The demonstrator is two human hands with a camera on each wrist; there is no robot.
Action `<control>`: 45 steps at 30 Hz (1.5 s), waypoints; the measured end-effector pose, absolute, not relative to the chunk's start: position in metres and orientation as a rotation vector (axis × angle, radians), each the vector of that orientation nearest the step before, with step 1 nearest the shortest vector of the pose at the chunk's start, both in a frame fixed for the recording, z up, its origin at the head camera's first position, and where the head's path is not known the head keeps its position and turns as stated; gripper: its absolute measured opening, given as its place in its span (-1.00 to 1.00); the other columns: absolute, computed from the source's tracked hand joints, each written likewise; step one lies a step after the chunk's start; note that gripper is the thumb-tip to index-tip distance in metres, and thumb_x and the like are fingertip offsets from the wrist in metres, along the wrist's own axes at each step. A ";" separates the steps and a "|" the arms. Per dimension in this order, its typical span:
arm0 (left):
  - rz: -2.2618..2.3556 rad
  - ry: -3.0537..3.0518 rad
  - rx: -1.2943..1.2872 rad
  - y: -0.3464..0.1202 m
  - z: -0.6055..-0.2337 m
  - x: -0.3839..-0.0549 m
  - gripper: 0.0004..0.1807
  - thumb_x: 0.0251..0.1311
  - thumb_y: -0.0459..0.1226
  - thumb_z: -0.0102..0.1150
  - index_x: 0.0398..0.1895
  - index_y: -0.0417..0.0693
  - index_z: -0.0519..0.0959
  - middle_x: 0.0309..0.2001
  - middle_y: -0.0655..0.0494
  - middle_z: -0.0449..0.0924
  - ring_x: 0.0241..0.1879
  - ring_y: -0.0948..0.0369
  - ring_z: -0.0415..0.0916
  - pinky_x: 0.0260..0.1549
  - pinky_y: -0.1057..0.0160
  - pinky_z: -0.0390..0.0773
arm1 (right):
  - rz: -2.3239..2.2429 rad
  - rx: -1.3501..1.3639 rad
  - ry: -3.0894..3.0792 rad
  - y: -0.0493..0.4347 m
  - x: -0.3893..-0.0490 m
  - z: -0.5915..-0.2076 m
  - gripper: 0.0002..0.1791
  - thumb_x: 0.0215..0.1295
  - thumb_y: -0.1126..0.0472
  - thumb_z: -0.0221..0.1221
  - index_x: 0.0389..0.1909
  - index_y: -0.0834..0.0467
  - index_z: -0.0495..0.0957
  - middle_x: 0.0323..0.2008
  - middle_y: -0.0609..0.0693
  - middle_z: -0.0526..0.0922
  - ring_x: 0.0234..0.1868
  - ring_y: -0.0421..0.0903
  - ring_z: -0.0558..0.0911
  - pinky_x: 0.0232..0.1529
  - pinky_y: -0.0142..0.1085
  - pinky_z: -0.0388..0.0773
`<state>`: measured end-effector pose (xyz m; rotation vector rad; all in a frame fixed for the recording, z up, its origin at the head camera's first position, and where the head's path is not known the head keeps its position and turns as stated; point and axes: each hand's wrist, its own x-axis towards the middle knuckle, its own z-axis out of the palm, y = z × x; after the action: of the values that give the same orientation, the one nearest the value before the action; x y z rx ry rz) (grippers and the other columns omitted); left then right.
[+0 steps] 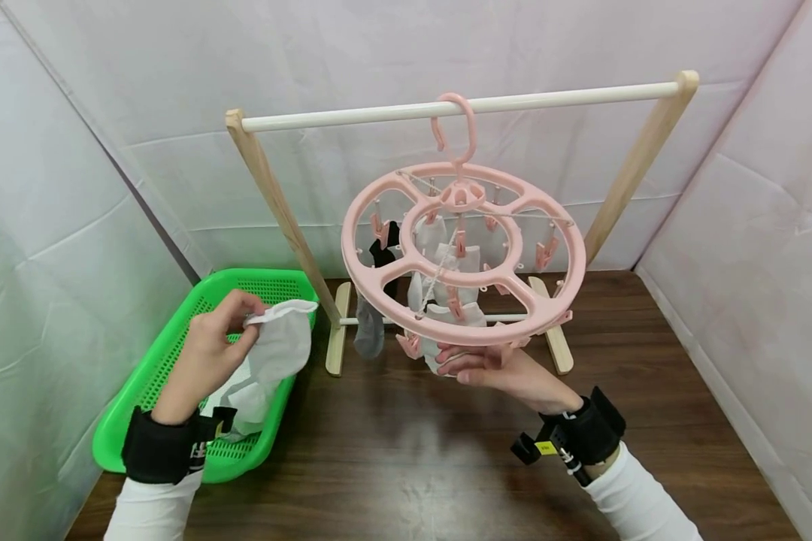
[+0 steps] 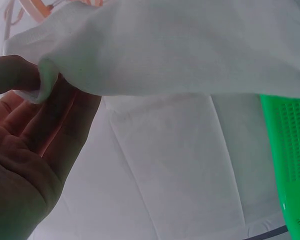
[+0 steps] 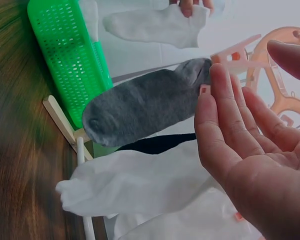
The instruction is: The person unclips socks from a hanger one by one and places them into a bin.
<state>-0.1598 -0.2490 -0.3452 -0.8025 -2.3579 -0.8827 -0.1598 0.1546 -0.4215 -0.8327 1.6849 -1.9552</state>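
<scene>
My left hand [image 1: 210, 342] pinches a white sock [image 1: 280, 349] by its cuff, holding it up over the green basket [image 1: 243, 467]. In the left wrist view the sock stretches sideways from between thumb and fingers. My right hand [image 1: 497, 370] is under the front rim of a pink oval clip hanger [image 1: 463, 195], palm up with fingers extended and nothing gripped. Ahead of its fingertips, in the right wrist view, a grey sock [image 3: 145, 107] hangs by a pink clip [image 3: 235, 55]. White socks [image 3: 135, 180] and a black sock [image 3: 160, 144] hang beside it.
The hanger's hook hangs on the white bar [image 1: 352, 116] of a rack with wooden legs [image 1: 632, 169]. More white socks [image 1: 246, 406] lie in the basket at left. Several free clips [image 1: 546, 252] dangle from the rings. White fabric walls [image 1: 751, 225] surround the dark wooden surface [image 1: 406, 458].
</scene>
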 end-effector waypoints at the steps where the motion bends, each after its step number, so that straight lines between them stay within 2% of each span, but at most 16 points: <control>1: -0.884 -2.355 -0.796 -0.251 -0.343 -0.160 -0.65 -0.02 -0.78 0.09 -0.23 -0.30 0.47 -0.27 -0.06 0.63 -0.33 0.14 0.65 -0.26 0.62 0.43 | -1.954 -0.836 1.691 0.154 -0.160 -0.422 -0.55 0.38 0.36 0.13 0.24 0.39 0.33 0.08 0.34 0.51 0.12 0.04 0.55 0.08 -0.18 0.47; 6: -0.905 -2.318 -0.770 -0.263 -0.335 -0.159 -0.66 0.00 -0.78 0.06 -0.22 -0.32 0.49 -0.28 -0.07 0.66 -0.27 0.55 0.52 -0.28 0.62 0.43 | -1.942 -0.850 1.679 0.153 -0.158 -0.423 -0.53 0.38 0.35 0.13 0.25 0.43 0.30 0.10 0.32 0.49 0.12 0.06 0.54 0.08 -0.18 0.47; 9: -0.896 -2.291 -0.763 -0.269 -0.331 -0.159 -0.68 0.00 -0.77 0.04 -0.23 -0.35 0.49 -0.29 -0.12 0.67 -0.26 0.67 0.46 -0.30 0.63 0.41 | -1.922 -0.835 1.684 0.153 -0.157 -0.423 -0.50 0.38 0.33 0.13 0.25 0.44 0.28 0.10 0.24 0.50 0.12 0.06 0.54 0.08 -0.18 0.47; 11: -0.888 -2.286 -0.747 -0.272 -0.329 -0.158 -0.69 0.01 -0.77 0.05 -0.23 -0.35 0.50 -0.30 -0.14 0.67 -0.28 0.69 0.46 -0.32 0.64 0.40 | -1.908 -0.813 1.695 0.153 -0.156 -0.424 -0.50 0.38 0.32 0.14 0.25 0.43 0.28 0.11 0.21 0.50 0.13 0.06 0.53 0.08 -0.16 0.47; 16: -0.893 -2.317 -0.695 -0.278 -0.326 -0.157 -0.71 0.04 -0.74 0.07 -0.21 -0.35 0.49 -0.33 -0.16 0.65 -0.32 0.67 0.45 -0.35 0.64 0.38 | -1.892 -0.767 1.714 0.155 -0.154 -0.427 -0.51 0.38 0.32 0.13 0.28 0.35 0.30 0.15 0.28 0.45 0.14 0.06 0.53 0.10 -0.15 0.46; 21: -0.905 -2.337 -0.661 -0.283 -0.328 -0.158 -0.75 0.10 -0.70 0.07 -0.20 -0.35 0.49 -0.36 -0.17 0.63 -0.35 0.67 0.43 -0.37 0.63 0.36 | -1.902 -0.781 1.711 0.156 -0.151 -0.433 -0.53 0.38 0.34 0.13 0.25 0.38 0.32 0.13 0.30 0.46 0.11 0.06 0.55 0.09 -0.18 0.47; 28: -0.980 -2.360 -0.555 -0.296 -0.334 -0.162 -0.80 0.16 -0.66 0.08 -0.16 -0.39 0.49 -0.27 -0.28 0.60 -0.32 0.70 0.43 -0.29 0.67 0.38 | -1.903 -0.792 1.715 0.161 -0.149 -0.445 -0.59 0.36 0.38 0.13 0.18 0.40 0.37 0.08 0.25 0.50 0.06 0.06 0.57 0.04 -0.15 0.51; 32: -1.055 -2.375 -0.498 -0.302 -0.336 -0.161 -0.81 0.22 -0.61 0.07 -0.11 -0.39 0.47 -0.15 0.15 0.63 -0.26 0.66 0.49 -0.32 0.65 0.41 | -1.894 -0.794 1.744 0.165 -0.147 -0.450 -0.70 0.36 0.39 0.13 0.06 0.43 0.42 0.07 0.23 0.51 0.04 0.06 0.59 0.01 -0.14 0.53; 35: -1.103 -2.367 -0.496 -0.303 -0.337 -0.159 -0.79 0.25 -0.59 0.05 -0.06 -0.38 0.45 -0.04 0.43 0.54 -0.15 0.61 0.52 -0.26 0.61 0.44 | -1.891 -0.780 1.749 0.167 -0.146 -0.451 -0.72 0.37 0.39 0.12 0.03 0.44 0.43 0.06 0.23 0.52 0.04 0.05 0.59 0.00 -0.17 0.53; 39: -1.115 -2.355 -0.508 -0.303 -0.339 -0.160 -0.75 0.23 -0.60 0.06 -0.02 -0.37 0.46 0.06 0.19 0.57 -0.09 0.60 0.50 -0.19 0.60 0.44 | -1.876 -0.752 1.747 0.171 -0.145 -0.452 -0.65 0.38 0.38 0.11 0.13 0.43 0.40 0.05 0.26 0.52 0.05 0.04 0.58 0.00 -0.21 0.52; 45: -1.101 -2.398 -0.540 -0.301 -0.341 -0.160 -0.74 0.22 -0.61 0.08 -0.03 -0.35 0.47 0.04 -0.19 0.57 -0.07 0.61 0.48 -0.21 0.61 0.44 | -1.860 -0.742 1.759 0.174 -0.144 -0.454 -0.64 0.37 0.36 0.12 0.13 0.43 0.41 0.07 0.25 0.52 0.06 0.03 0.58 -0.01 -0.23 0.52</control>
<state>-0.1595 -0.3012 -0.3414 -0.5397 -2.3982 -1.1010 -0.1439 0.1743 -0.4540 -0.7420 1.7595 -1.8603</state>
